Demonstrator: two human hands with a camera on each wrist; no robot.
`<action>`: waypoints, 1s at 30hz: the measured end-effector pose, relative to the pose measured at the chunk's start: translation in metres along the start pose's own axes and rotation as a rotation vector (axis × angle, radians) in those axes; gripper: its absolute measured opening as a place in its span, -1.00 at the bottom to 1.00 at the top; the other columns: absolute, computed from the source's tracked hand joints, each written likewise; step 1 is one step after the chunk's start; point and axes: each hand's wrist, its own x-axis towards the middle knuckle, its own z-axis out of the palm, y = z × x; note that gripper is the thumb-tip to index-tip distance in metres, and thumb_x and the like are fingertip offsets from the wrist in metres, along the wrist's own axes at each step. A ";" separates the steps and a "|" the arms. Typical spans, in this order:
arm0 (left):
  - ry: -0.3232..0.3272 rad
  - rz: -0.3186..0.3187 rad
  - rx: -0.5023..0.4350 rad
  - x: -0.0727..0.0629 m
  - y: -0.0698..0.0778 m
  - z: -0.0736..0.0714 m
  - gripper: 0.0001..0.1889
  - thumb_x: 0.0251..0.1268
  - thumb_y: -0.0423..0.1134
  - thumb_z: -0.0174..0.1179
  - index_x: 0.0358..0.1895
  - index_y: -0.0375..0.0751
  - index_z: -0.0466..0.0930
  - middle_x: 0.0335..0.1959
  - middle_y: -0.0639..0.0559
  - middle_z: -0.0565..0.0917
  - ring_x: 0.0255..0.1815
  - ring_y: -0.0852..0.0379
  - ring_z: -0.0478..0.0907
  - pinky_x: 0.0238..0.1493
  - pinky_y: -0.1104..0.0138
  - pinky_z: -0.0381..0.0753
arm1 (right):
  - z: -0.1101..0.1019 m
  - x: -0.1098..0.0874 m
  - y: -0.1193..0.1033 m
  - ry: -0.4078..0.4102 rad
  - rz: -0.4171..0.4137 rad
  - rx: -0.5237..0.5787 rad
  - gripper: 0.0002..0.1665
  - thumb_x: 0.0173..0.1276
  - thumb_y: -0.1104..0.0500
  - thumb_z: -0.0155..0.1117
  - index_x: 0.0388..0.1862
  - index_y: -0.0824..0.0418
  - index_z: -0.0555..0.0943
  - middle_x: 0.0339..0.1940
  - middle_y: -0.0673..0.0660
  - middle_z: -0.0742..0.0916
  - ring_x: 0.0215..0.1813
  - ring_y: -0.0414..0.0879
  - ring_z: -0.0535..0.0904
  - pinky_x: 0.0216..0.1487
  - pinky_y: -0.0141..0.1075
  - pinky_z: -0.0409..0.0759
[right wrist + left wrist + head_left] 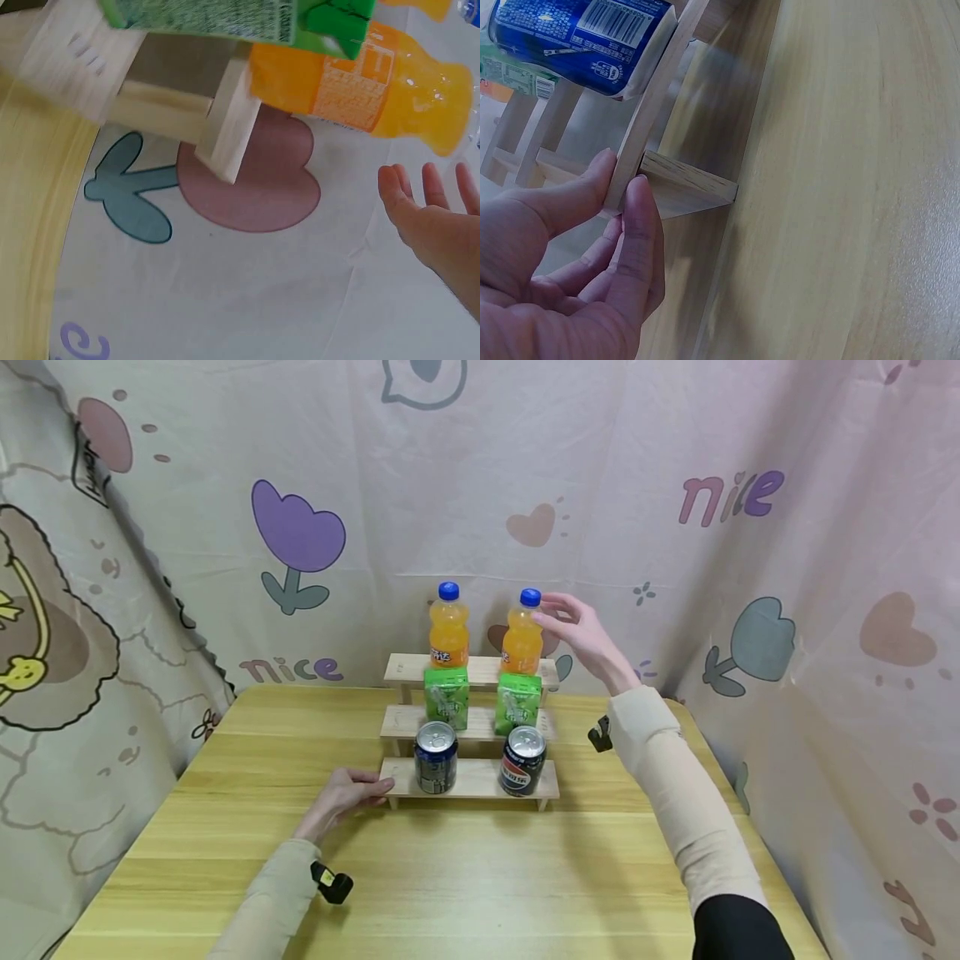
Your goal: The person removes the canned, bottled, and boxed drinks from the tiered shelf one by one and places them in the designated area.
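A three-tier wooden display shelf (471,779) stands on the table. My left hand (585,255) pinches the left end of its lowest board between thumb and fingers. On that board are a blue can (436,760) and a black Pepsi can (522,764). Two green drink cartons, the left carton (446,697) and the right carton (517,702), sit on the middle tier. Up top stand two orange soda bottles with blue caps, a left bottle (448,631) and a right bottle (522,635). Beside the right bottle's neck is my right hand (577,631), fingers apart from it in the right wrist view.
The wooden table (300,735) reaches to a printed curtain (480,485) behind the shelf. Curtain also hangs along both sides. Each wrist carries a small black camera, such as the left camera (332,883).
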 end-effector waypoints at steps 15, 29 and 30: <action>-0.003 -0.002 -0.010 0.000 -0.001 -0.001 -0.52 0.41 -0.46 0.28 0.19 -0.82 0.36 -0.33 0.02 0.69 -0.39 0.25 0.71 -0.23 0.46 0.83 | 0.010 0.015 -0.005 -0.025 0.036 0.120 -0.38 0.55 0.19 0.24 0.51 0.28 0.36 0.45 0.30 0.50 0.55 0.18 0.37 0.69 0.10 0.29; 0.012 0.000 0.006 0.001 0.000 0.001 -0.59 0.40 -0.47 0.28 0.12 -0.79 0.44 -0.36 0.02 0.69 -0.40 0.25 0.72 -0.23 0.48 0.83 | 0.016 0.019 -0.006 0.014 0.073 0.149 -0.34 0.55 0.18 0.26 0.54 0.29 0.34 0.49 0.36 0.48 0.48 0.17 0.45 0.66 0.04 0.38; 0.005 0.004 0.008 0.001 0.000 0.001 -0.60 0.40 -0.47 0.28 0.12 -0.79 0.44 -0.35 0.02 0.69 -0.40 0.26 0.72 -0.23 0.48 0.83 | 0.016 0.019 -0.006 0.017 0.073 0.148 -0.35 0.55 0.17 0.26 0.53 0.29 0.35 0.49 0.36 0.49 0.46 0.17 0.46 0.65 0.05 0.38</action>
